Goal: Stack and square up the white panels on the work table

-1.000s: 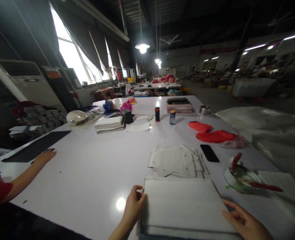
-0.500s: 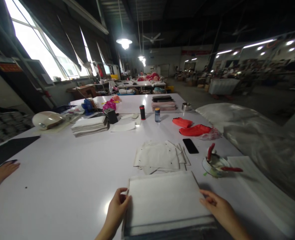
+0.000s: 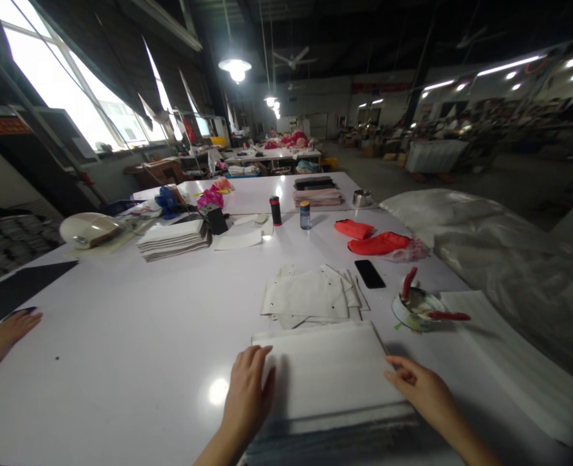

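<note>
A stack of white sheets lies in front of me at the table's near edge, with darker layers showing below. My left hand is over the stack's left side, fingers bent and a gap between thumb and fingers, nothing seen in it. At the stack's right edge, my right hand has thumb and fingertips pinched on the top sheet's border. Just beyond the stack lies a loose pile of smaller white pieces with small dark dots.
Right of the pile are a black phone and a bowl with red-handled tools. Red cloth items, two bottles and another white stack lie farther back. Another person's hand rests at the far left.
My left hand has moved from the stack's left edge up and right, over the top sheet, and its fingers have come off the edge. My right hand stays at the right edge.
</note>
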Motion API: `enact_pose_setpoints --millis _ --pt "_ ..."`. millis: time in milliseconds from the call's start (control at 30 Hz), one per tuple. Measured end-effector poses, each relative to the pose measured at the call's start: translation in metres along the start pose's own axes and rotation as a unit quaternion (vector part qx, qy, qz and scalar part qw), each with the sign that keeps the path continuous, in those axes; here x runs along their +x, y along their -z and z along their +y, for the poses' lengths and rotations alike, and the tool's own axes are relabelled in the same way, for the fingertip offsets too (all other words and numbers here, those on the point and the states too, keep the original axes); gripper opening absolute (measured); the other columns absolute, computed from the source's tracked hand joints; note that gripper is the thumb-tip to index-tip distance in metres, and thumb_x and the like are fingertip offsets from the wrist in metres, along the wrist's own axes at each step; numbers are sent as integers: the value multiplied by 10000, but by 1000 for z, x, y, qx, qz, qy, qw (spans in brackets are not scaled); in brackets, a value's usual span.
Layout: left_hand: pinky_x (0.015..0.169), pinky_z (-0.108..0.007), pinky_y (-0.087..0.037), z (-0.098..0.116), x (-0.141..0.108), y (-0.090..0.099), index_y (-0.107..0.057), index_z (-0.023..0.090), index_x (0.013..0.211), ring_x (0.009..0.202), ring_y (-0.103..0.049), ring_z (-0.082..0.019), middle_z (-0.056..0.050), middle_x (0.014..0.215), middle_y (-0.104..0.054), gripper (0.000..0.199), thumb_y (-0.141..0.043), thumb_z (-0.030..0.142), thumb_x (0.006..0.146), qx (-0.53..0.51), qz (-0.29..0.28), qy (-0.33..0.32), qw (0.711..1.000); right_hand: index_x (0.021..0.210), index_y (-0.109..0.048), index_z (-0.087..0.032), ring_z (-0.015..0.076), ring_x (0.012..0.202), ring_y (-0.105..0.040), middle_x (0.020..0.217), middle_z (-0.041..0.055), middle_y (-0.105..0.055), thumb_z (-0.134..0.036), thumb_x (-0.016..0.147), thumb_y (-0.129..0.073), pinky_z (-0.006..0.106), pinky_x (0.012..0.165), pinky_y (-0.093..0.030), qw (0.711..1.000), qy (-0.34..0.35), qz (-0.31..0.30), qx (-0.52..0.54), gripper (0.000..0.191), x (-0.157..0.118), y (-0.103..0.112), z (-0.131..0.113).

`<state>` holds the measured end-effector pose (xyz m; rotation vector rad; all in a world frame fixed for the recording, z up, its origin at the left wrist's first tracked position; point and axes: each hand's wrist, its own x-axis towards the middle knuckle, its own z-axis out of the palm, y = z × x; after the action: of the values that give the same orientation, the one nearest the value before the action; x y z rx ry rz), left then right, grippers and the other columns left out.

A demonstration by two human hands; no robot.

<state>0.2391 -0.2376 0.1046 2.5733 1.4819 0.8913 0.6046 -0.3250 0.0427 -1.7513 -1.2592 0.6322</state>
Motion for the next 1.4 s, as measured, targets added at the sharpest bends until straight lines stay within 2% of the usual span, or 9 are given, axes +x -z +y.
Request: enact_pose_setpoints --millis 133,267,467,567,667,833,933,1233,1400 --pt "1095 -490 -335 26 16 -12 -325 304 1432 1396 -275 -310 -77 1531 -286 561 -468 414 901 58 -126 -151 979 985 -654 -171 186 564 -539 607 -14 -548 -571 696 -548 282 545 -428 1000 0 0 -9 505 -2 0 -4" --pt "1128 -562 -234 21 18 -30 -155 316 1480 1424 -180 -335 -93 1554 -163 685 -379 588 893 66 -224 -181 955 1015 -633 -163 189 579 -541 632 -12 -536 -574 711 -524 287 556 -427 1000 -3 -12 -20 522 -4 -8 -3" --pt "1136 -559 -219 8 13 -42 -116 315 1478 1422 -179 -333 -92 1545 -127 702 -379 597 891 53 -230 -183 954 1050 -635 -157 217 654 -558 709 33 -540 -517 787 -427 333 644 -467 989 32 -43 -140 491 -2 -3 4" --pt "1129 -566 -236 9 15 -42 -117 315 1476 1418 -180 -338 -99 1537 -130 704 -379 602 889 48 -240 -176 954 1058 -666 -154 291 877 -562 942 128 -590 -461 825 -439 440 844 -454 950 114 20 -289 447 2 -2 -16" --pt "1124 -581 -243 9 16 -43 -97 323 1478 1418 -164 -342 -100 1539 -107 698 -346 612 894 49 -248 -173 952 1230 -602 -185 363 1169 -439 1288 148 -508 -439 858 -468 523 938 -404 909 167 70 -375 470 7 -31 -57" --pt "1125 -563 -270 5 15 -46 -47 299 1486 1416 -185 -331 -91 1542 -138 708 -335 589 907 57 -221 -197 954 1461 -276 -332 261 1391 -156 1523 -11 -188 -401 894 -523 483 1128 -225 894 275 -109 -336 622 10 -112 -99" --pt "1120 -542 -298 -2 14 -44 -63 297 1488 1407 -222 -329 -92 1538 -161 713 -360 579 905 59 -205 -207 955 1470 -247 -301 252 1395 -135 1530 26 -134 -499 918 -481 468 1145 -194 894 268 -143 -330 632 17 -119 -84" --pt "1071 -586 -335 -28 7 -36 -139 307 1484 1396 -222 -387 -109 1540 -143 764 -445 610 853 91 -146 -133 976 1484 -207 -163 288 1400 -25 1531 104 128 -552 933 -350 485 1091 -295 929 154 -31 -335 690 33 -76 -3" --pt "1048 -587 -367 -35 8 -44 -125 330 1481 1380 -261 -394 -113 1531 -177 810 -462 654 819 99 -137 -132 977 1444 -346 -211 286 1390 -142 1540 79 -77 -569 882 -393 499 1114 -241 959 131 -63 -245 668 45 -62 -7"
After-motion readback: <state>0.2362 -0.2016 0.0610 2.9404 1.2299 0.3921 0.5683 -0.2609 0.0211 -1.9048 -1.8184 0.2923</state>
